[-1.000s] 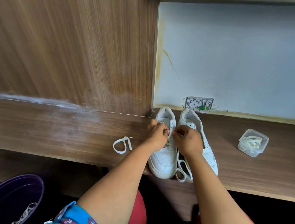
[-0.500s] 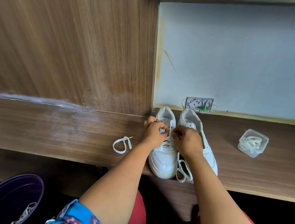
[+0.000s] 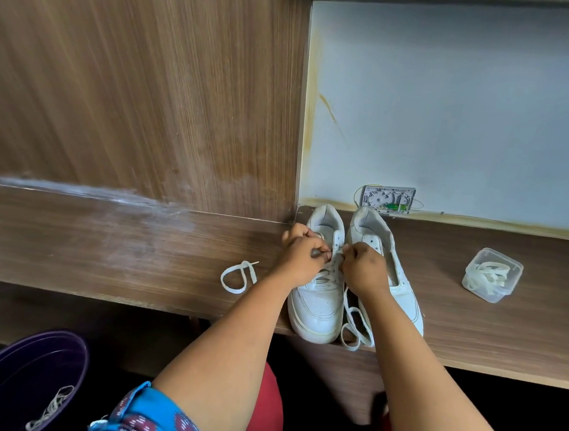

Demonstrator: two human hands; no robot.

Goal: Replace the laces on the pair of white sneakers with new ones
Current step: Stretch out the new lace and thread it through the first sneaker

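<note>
hands, left and right, each pinch the lace over the left sneaker

A single wide view from the person's head looks forward and down over a wooden shelf. It sits close: both forearms rise from the bottom edge, and the left hand and right hand meet near the centre, over two white shoes. At the far side stand a wood panel on the left and a pale wall on the right. Straight lines bow toward the edges. A purple bucket lies near, lower left.
</note>
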